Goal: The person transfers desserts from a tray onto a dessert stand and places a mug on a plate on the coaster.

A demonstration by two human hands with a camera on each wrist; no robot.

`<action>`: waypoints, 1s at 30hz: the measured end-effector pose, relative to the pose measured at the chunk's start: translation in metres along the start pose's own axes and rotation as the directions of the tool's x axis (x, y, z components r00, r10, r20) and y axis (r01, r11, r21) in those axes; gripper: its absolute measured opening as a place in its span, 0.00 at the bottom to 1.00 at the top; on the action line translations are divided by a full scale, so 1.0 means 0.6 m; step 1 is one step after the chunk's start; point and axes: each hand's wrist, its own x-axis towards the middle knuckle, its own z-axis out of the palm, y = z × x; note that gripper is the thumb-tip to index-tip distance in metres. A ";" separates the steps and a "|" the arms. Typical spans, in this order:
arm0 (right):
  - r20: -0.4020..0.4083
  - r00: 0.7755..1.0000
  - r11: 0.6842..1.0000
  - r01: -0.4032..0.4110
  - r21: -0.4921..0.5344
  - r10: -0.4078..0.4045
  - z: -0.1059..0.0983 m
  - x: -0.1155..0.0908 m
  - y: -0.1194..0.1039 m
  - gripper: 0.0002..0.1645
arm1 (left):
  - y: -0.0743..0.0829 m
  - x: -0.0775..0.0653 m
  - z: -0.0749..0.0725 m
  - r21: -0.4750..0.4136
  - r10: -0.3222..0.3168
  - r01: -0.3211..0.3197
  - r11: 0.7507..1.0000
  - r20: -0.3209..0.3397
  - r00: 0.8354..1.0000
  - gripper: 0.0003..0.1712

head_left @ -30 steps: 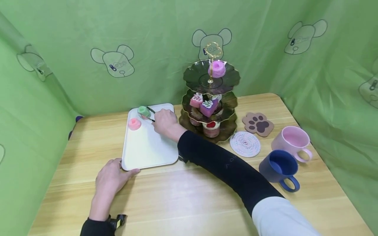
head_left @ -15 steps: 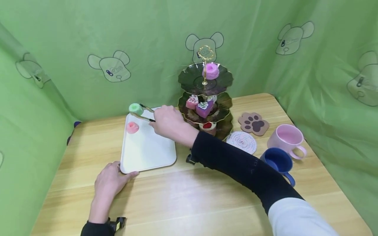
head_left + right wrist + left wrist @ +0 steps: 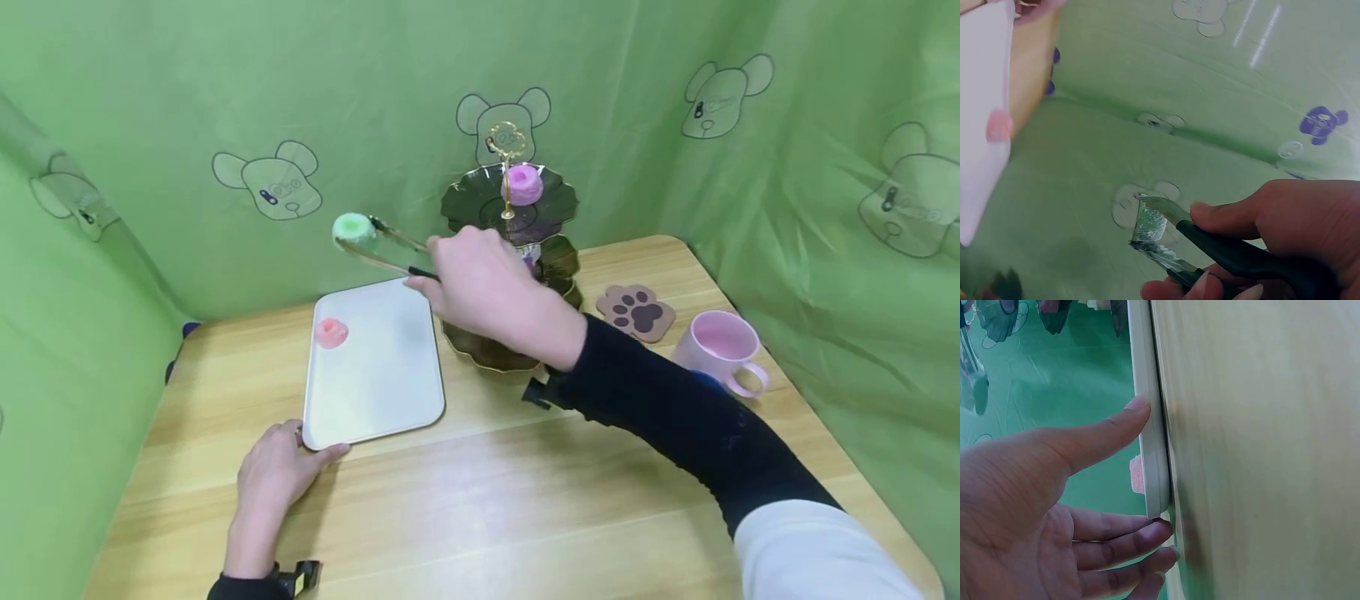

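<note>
My right hand [image 3: 483,283] grips a pair of tongs [image 3: 386,263] with dark handles. Between the tong tips is a small green round toy pastry [image 3: 354,230], raised above the far edge of the white tray [image 3: 375,375]. In the right wrist view, the tongs [image 3: 1210,247] point away from my curled fingers and thumb. My left hand [image 3: 272,475] holds the tray's near left corner, thumb along the front edge and fingers against the side, as the left wrist view shows. A pink toy pastry [image 3: 331,332] lies at the tray's far left.
Right of the tray stands a three-tier dark stand [image 3: 487,354], its lower tiers partly behind my right hand. A purple toy pastry [image 3: 522,184] sits on top. Further right are a paw-shaped coaster [image 3: 636,312], a pink mug [image 3: 723,342] and a blue mug [image 3: 707,379] mostly hidden by my sleeve.
My right hand has lifted the green pastry off the tray with the tongs, then moved up and right toward the stand. The left hand stays at the tray corner.
</note>
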 end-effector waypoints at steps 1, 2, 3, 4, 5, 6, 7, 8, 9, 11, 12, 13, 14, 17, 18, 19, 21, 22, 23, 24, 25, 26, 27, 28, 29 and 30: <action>-0.002 1.000 1.000 -0.009 0.011 0.009 -0.007 -0.002 0.006 0.26 | 0.000 -0.001 0.000 -0.001 -0.003 0.003 1.000 0.001 1.000 0.43; -0.002 1.000 1.000 -0.013 0.017 0.013 -0.015 -0.004 0.013 0.26 | 0.000 -0.001 0.000 0.000 -0.006 0.006 1.000 0.002 1.000 0.44; -0.003 1.000 1.000 -0.018 0.019 0.018 -0.021 -0.006 0.019 0.26 | -0.001 -0.002 0.000 0.002 -0.007 0.007 1.000 0.001 1.000 0.44; -0.007 1.000 0.999 -0.028 0.019 0.028 -0.028 -0.008 0.026 0.25 | -0.001 -0.002 -0.001 0.002 -0.010 0.010 1.000 0.005 1.000 0.44; -0.007 0.999 0.999 -0.038 0.021 0.038 -0.034 -0.010 0.033 0.25 | 0.000 -0.002 -0.002 0.004 -0.013 0.013 1.000 0.008 1.000 0.44; -0.015 0.999 0.999 -0.047 0.019 0.047 -0.040 -0.012 0.039 0.25 | 0.000 -0.001 -0.003 0.006 -0.012 0.012 1.000 0.010 1.000 0.45; -0.026 0.998 0.998 -0.056 0.014 0.056 -0.045 -0.014 0.045 0.24 | 0.000 -0.001 -0.004 0.008 -0.012 0.012 1.000 0.012 1.000 0.45; -0.036 0.997 0.998 -0.062 0.006 0.063 -0.050 -0.017 0.051 0.24 | -0.001 0.000 -0.004 0.009 -0.012 0.012 1.000 0.013 1.000 0.44; -0.042 0.996 0.997 -0.076 -0.001 0.076 -0.054 -0.019 0.056 0.24 | -0.001 0.000 -0.005 0.010 -0.011 0.011 1.000 0.015 1.000 0.44; -0.046 0.994 0.995 -0.101 -0.006 0.100 -0.063 -0.022 0.065 0.23 | -0.002 -0.001 -0.007 0.014 -0.008 0.008 1.000 0.013 1.000 0.43; -0.047 0.993 0.994 -0.111 -0.010 0.110 -0.066 -0.024 0.069 0.23 | -0.002 -0.001 -0.007 0.016 -0.008 0.007 1.000 0.012 1.000 0.42; -0.046 0.992 0.993 -0.118 -0.013 0.117 -0.069 -0.026 0.074 0.23 | -0.002 -0.001 -0.008 0.015 -0.008 0.008 1.000 0.014 1.000 0.42; -0.045 0.991 0.992 -0.123 -0.013 0.122 -0.071 -0.028 0.078 0.23 | -0.003 -0.001 -0.008 0.016 -0.008 0.008 1.000 0.017 1.000 0.42; -0.040 0.989 0.990 -0.142 -0.016 0.141 -0.076 -0.034 0.090 0.22 | -0.001 0.000 -0.009 0.013 -0.010 0.009 1.000 0.029 1.000 0.44; -0.039 0.989 0.989 -0.146 -0.023 0.145 -0.078 -0.035 0.094 0.22 | -0.001 0.000 -0.009 0.011 -0.011 0.011 1.000 0.035 0.999 0.44; -0.035 0.988 0.988 -0.150 -0.027 0.149 -0.079 -0.036 0.097 0.22 | 0.000 0.000 -0.009 0.009 -0.012 0.011 1.000 0.039 0.999 0.45; -0.027 0.987 0.986 -0.160 -0.040 0.159 -0.081 -0.037 0.102 0.23 | 0.001 0.001 -0.010 0.010 -0.011 0.011 1.000 0.041 0.999 0.46; -0.023 0.986 0.985 -0.164 -0.049 0.163 -0.082 -0.037 0.105 0.24 | 0.001 0.001 -0.010 0.010 -0.012 0.011 1.000 0.041 0.999 0.46; -0.018 0.985 0.984 -0.169 -0.054 0.169 -0.082 -0.037 0.106 0.24 | 0.002 0.002 -0.011 0.011 -0.011 0.011 1.000 0.038 0.999 0.45; -0.014 0.985 0.983 -0.171 -0.060 0.171 -0.082 -0.037 0.108 0.24 | 0.002 0.003 -0.011 0.013 -0.010 0.010 1.000 0.037 0.999 0.45; -0.007 0.984 0.982 -0.176 -0.062 0.176 -0.082 -0.037 0.110 0.25 | 0.002 0.003 -0.012 0.013 -0.009 0.009 1.000 0.035 0.999 0.45; -0.004 0.984 0.982 -0.179 -0.067 0.179 -0.082 -0.037 0.111 0.26 | 0.003 0.004 -0.012 0.014 -0.008 0.007 1.000 0.033 0.999 0.45; -0.002 0.983 0.981 -0.181 -0.072 0.181 -0.083 -0.037 0.112 0.26 | 0.003 0.004 -0.011 0.013 -0.007 0.007 1.000 0.031 0.999 0.44; 0.000 0.983 0.981 -0.181 -0.076 0.181 -0.082 -0.037 0.113 0.27 | 0.003 0.005 -0.011 0.013 -0.006 0.005 1.000 0.028 1.000 0.44; 0.000 0.983 0.980 -0.180 -0.079 0.181 -0.082 -0.036 0.114 0.28 | 0.003 0.006 -0.010 0.013 -0.004 0.003 1.000 0.025 1.000 0.44; 0.000 0.984 0.980 -0.179 -0.081 0.180 -0.082 -0.036 0.115 0.28 | 0.003 0.006 -0.009 0.012 -0.003 0.003 1.000 0.024 1.000 0.43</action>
